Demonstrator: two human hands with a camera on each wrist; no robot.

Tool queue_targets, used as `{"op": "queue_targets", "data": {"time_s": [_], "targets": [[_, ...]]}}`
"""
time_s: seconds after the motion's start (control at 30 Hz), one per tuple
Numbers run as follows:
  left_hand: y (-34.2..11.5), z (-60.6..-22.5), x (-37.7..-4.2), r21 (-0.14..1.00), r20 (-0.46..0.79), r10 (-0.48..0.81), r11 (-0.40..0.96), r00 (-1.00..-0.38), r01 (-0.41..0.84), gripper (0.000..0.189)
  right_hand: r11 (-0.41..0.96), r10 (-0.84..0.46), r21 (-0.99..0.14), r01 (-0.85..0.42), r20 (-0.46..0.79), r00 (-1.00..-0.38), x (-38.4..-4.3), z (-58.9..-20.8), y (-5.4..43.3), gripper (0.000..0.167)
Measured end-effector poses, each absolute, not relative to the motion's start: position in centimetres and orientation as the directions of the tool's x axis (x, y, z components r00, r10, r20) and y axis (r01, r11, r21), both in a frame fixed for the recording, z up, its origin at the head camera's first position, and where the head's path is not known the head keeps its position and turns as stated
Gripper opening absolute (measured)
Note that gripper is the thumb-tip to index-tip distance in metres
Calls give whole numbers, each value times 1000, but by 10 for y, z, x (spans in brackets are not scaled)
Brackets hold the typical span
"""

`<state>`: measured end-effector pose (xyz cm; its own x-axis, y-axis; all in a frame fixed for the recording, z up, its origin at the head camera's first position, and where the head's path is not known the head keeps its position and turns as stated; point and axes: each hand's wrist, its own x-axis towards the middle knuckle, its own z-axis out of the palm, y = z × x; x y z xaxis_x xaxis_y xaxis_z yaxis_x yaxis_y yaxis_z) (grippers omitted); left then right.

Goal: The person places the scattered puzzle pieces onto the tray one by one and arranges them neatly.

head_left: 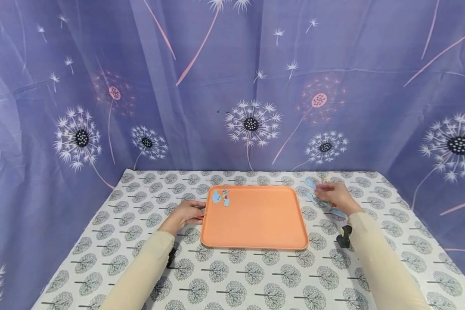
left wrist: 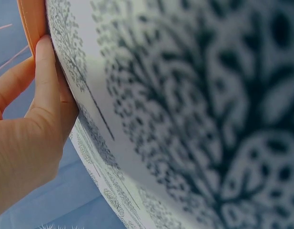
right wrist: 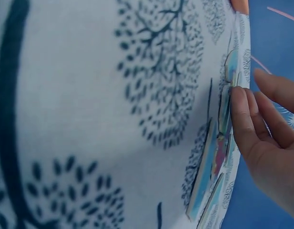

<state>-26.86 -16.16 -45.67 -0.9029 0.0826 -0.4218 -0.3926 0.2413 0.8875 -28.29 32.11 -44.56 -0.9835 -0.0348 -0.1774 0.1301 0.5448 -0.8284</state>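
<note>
An orange tray (head_left: 255, 219) lies flat on the patterned cloth. My left hand (head_left: 187, 212) pinches its left rim; the left wrist view shows fingers (left wrist: 45, 71) against the tray's edge (left wrist: 32, 24). In the tray's far left corner are light-blue picture puzzle pieces (head_left: 216, 196). Right of the tray, my right hand (head_left: 336, 196) hovers low over several loose puzzle pieces (head_left: 338, 212), covering some of them. In the right wrist view its fingertips touch or nearly touch a thin blue-printed piece (right wrist: 224, 109), while the thumb stays apart.
A white tablecloth (head_left: 253, 273) with dark tree prints covers the table. Behind and at both sides hangs a purple curtain (head_left: 201, 112) with dandelion patterns. A black wrist strap (head_left: 344, 237) sits at the right wrist.
</note>
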Motion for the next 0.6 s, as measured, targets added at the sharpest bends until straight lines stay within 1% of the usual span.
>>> {"op": "queue_targets", "data": {"time_s": [0.43, 0.6], "targets": [[-162, -457, -269, 891, -416, 90, 241, -905, -385, 43, 592, -78, -799, 109, -191, -979, -283, -453, 318, 55], [-162, -457, -271, 890, -418, 95, 243, -903, -387, 44, 611, -86, -785, 99, -190, -978, -286, -453, 317, 51]]}}
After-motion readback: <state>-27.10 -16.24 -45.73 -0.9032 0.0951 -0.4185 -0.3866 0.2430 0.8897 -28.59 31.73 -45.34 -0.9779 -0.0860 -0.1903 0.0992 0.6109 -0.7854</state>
